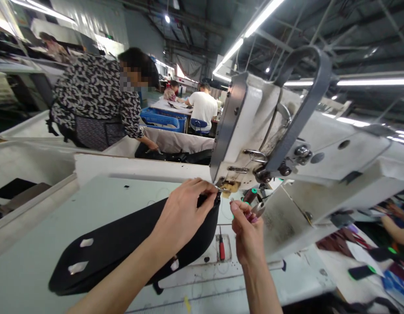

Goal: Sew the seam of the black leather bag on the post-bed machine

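Note:
A long black padded fabric piece [123, 235] with rounded ends lies on the pale machine table, with small white patches showing on it. Across its far end rests my left hand [185, 209], its fingers closed on the fabric edge just below the sewing machine head [241, 131]. My right hand [248, 231] is closed beside the needle area, apart from the fabric. Small scissors [258, 211] with purplish handles sit in its grip, blades out to the right. Thumb and forefinger are pinched together; any thread between them is too fine to make out.
A red-handled screwdriver [221, 249] lies in a recess of the table plate. Dark thread spools [250, 195] stand behind my right hand. Across the table, a person in a patterned top [94, 96] leans over a white bin [179, 138] with black pieces. Others sit farther back.

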A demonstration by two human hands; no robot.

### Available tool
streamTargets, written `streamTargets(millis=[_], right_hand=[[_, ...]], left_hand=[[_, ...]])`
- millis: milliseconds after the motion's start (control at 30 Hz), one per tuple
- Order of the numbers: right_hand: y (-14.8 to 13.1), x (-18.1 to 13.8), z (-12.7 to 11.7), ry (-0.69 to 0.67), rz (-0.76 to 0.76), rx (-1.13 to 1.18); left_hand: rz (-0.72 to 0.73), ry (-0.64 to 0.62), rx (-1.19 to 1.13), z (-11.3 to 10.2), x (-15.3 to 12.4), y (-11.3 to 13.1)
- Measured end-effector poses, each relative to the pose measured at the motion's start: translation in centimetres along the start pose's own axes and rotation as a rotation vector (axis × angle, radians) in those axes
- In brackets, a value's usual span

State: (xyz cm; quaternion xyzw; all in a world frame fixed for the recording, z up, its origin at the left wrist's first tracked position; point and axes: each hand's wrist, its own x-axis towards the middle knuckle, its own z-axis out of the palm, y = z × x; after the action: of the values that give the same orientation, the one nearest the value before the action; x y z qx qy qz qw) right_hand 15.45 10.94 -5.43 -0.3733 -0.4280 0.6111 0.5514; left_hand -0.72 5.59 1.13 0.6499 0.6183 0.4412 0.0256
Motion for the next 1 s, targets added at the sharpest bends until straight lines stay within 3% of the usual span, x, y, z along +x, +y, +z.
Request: streamTargets(millis=[333,500,667,800,1000], right_hand=[[0.2,-0.4,1.1,0.0,-0.017,0.012],[-0.5,-0.7,2.4,0.101,-0.168,-0.119],[-1.1,-1.5,4.0,0.143,-0.354,-0.365],[-0.9,-1.7,5.4,0.225,-0.368,-0.459],[0.3,-1.2,6.2,0.332,-0.336,-0.4]], left_hand=[[-0.002,0.067,0.065,1.4,-0.5,0.5],[0.047,0.05,0.02,0.6,-1.1,0.3],[0.06,0.152,0.076,0.5,-3.0,-0.6],[0.099,0.176,0.173,1.2,-4.0,-0.8],[0.138,0.198,0.192,1.7,-4.0,-1.1]])
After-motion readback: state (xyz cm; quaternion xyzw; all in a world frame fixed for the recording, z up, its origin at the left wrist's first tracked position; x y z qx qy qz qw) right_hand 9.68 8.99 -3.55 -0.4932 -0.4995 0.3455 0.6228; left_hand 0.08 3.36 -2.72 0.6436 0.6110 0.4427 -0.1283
